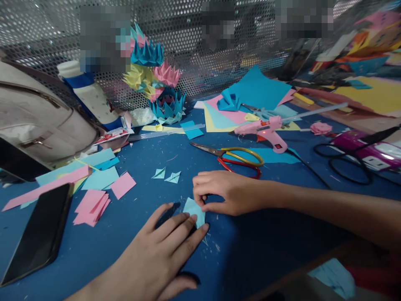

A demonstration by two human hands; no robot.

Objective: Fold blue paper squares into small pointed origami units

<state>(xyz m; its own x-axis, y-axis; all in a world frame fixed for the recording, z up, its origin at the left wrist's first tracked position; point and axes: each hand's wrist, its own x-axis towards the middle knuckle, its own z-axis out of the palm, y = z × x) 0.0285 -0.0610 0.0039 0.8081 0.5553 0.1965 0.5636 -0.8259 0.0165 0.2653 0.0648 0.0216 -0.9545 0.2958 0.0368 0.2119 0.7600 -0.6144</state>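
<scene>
A small light blue paper square point(191, 205) lies on the blue table point(150, 188) between my hands. My left hand point(169, 242) rests over its lower left part, fingers spread with the tips on the paper. At the square's right edge, my right hand point(219, 192) is bent, thumb and fingers pressed together on the paper's border. Just beyond sit two small folded light blue pieces point(173, 177). Scissors point(219, 151) with yellow and red handles lie behind my right hand, near a pink glue gun point(266, 131).
At the left are a phone point(39, 230), pink paper squares point(92, 207), paper strips point(62, 182) and a pale bag point(40, 113). A bottle point(90, 94) and folded paper flowers point(167, 104) stand at the back. A cable point(344, 167) loops at the right.
</scene>
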